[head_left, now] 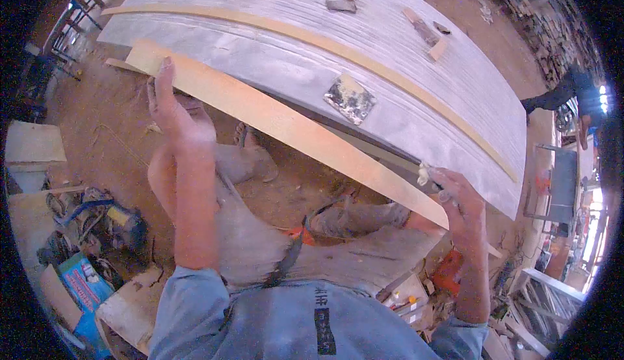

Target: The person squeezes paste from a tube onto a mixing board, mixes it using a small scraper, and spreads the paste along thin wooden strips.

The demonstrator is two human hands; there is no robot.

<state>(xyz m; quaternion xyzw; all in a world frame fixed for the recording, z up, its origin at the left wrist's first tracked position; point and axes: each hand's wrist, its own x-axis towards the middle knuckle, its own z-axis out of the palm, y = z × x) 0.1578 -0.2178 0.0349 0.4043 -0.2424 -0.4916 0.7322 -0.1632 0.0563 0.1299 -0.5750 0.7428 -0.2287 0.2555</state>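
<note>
A long, pale wooden strip [279, 126] slants in front of me, its left end higher in view than its right. My left hand [179, 110] is closed around the strip near its left end, with the thumb on its face. At the right end, my right hand [460, 201] has its fingers curled together beside the strip. A small pale, paste-like lump [424, 174] shows at those fingertips. Whether this hand also grips the strip is hidden. A dark square piece [351, 99] with pale paste on it lies on the large whitish panel [273, 61] beyond the strip.
Another long wooden strip [312, 45] lies across the panel. Farther back are a sanding-block-like piece [341, 2] and a flat-bladed tool [426, 32]. Stacked wood [543, 19] stands at far right. A blue box [84, 288] and cluttered tools sit at lower left.
</note>
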